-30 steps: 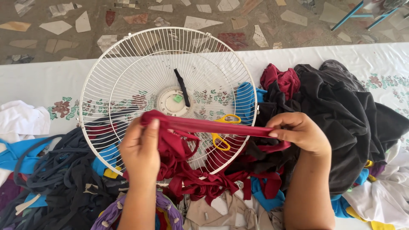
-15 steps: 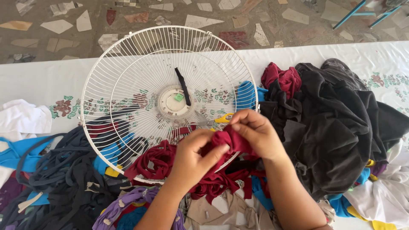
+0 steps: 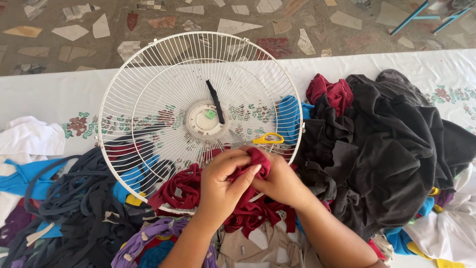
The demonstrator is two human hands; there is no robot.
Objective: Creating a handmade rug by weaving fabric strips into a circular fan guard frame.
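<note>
Two hands [image 3: 250,179] bunch one maroon strip [image 3: 258,161] over one fan guard [image 3: 148,74].

A desk [image 3: 59,97] under a white floral cloth carries a white fan guard [image 3: 148,94], black garments [image 3: 396,149] and cloth strips [image 3: 74,208].

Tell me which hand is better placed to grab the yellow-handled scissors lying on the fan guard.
Probably the right hand. The scissors lie on the white fan guard just above it, handles toward that side. The left hand sits further off, and both hands grip the bunched red fabric strip.
</note>
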